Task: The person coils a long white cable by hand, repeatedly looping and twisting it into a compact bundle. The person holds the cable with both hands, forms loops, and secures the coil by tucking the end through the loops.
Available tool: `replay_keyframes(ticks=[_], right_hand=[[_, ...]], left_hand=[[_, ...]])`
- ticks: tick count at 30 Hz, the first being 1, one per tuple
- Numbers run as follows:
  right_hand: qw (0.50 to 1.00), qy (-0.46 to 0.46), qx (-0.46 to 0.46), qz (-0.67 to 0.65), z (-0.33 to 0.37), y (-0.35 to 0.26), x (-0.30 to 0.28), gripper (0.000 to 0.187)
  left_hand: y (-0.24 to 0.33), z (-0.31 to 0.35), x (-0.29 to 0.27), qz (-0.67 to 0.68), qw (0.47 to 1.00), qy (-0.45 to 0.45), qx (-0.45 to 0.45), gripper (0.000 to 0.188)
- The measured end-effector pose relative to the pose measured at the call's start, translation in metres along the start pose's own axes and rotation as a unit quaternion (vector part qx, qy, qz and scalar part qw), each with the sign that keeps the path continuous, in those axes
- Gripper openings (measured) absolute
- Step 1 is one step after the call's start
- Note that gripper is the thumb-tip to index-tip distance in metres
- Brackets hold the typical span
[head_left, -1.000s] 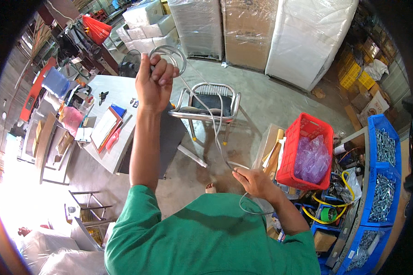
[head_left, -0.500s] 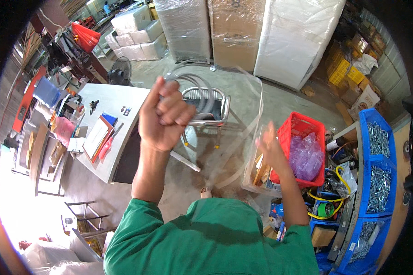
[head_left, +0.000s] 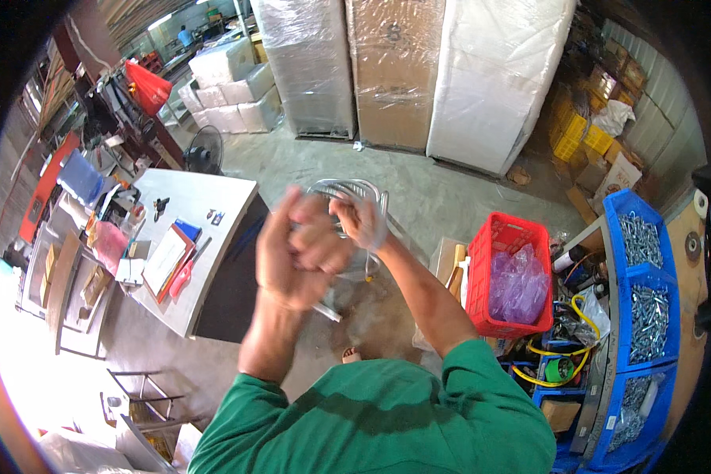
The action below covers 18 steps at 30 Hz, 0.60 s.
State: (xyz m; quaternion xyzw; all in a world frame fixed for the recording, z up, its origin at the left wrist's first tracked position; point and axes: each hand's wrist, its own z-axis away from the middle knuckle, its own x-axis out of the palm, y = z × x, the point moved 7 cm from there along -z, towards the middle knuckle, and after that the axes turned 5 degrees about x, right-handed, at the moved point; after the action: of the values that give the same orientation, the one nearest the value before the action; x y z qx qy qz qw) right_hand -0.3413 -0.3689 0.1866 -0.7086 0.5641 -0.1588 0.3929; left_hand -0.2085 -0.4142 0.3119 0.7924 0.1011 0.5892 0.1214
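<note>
Hands high and close together here, out beyond the green shirt (head_left: 340, 419)! The left hand (head_left: 302, 253), nearer the body, is clenched, seemingly around the hose, though blur hides its grip. Just past it on the right, the right hand (head_left: 362, 223) has its fingers curled; cannot tell whether they pinch anything. And the pale grey hose (head_left: 381, 234)? At the hands, a smeared stretch crossing the right wrist, so that hand is nearer. Its long axis there runs roughly away from the body; where an end points, too blurred to call. Beyond, the metal chair (head_left: 354, 188) muddles the loops. Red crate (head_left: 479, 292) off to the right, bench (head_left: 229, 189) to the left, and wrapped boxes (head_left: 393, 71) stand far back!
</note>
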Motion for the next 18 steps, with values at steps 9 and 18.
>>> replay_keyframes(ticks=[9, 18], right_hand=[[0.76, -0.335, 0.322, -0.454, 0.087, -0.037, -0.036, 0.036], [0.905, -0.262, -0.189, 0.276, 0.052, -0.1, -0.128, 0.028]], left_hand=[[0.128, 0.08, -0.015, -0.683, 0.718, -0.001, -0.13, 0.044], [0.087, 0.095, 0.034, -0.936, 0.185, -0.249, -0.165, 0.03]])
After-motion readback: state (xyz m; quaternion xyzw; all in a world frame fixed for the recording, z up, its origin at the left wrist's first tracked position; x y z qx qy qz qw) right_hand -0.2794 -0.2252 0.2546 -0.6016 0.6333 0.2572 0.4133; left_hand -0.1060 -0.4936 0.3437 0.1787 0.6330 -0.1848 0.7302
